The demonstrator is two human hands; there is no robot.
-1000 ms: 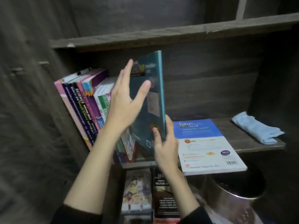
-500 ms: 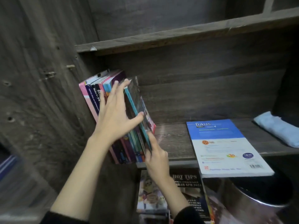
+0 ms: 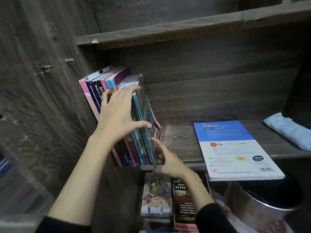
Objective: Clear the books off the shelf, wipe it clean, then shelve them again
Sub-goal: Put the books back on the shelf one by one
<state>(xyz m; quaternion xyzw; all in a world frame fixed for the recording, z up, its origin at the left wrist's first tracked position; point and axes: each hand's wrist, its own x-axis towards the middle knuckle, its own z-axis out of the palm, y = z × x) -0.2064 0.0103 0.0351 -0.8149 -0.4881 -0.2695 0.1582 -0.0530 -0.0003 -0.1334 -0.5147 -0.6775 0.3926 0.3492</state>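
Dark wood-grain bookcase (image 3: 218, 98) all around, dim light. Pressing on the row of books (image 3: 101, 91) with the left grip (image 3: 117, 115): fingers fanned out and near straight across the spines, thumb stretched onto the cover of the teal book (image 3: 143, 132). Nothing clamped there, just flat pressure.

Pinching that teal book's lower front corner with the right grip (image 3: 170, 163): thumb at the foot of the spine, fingers laid up along the cover.

Teal book standing on the shelf (image 3: 181, 142) at the right end of the row, between the two grips, leaning left with the rest toward the side panel (image 3: 42, 98).

Just right of the right grip, a strip of bare shelf board, then a blue-and-white fokus book (image 3: 235, 148) lying flat, front edge hanging out past the shelf lip. Farther right, well apart from both grips, a folded pale blue cloth (image 3: 289, 132) on the same shelf.

Below the right grip, more books (image 3: 156, 195) showing their covers under the shelf. Down to its right, a shiny metal bin (image 3: 269, 207), dark inside. Above both grips, an upper shelf board (image 3: 185, 27).
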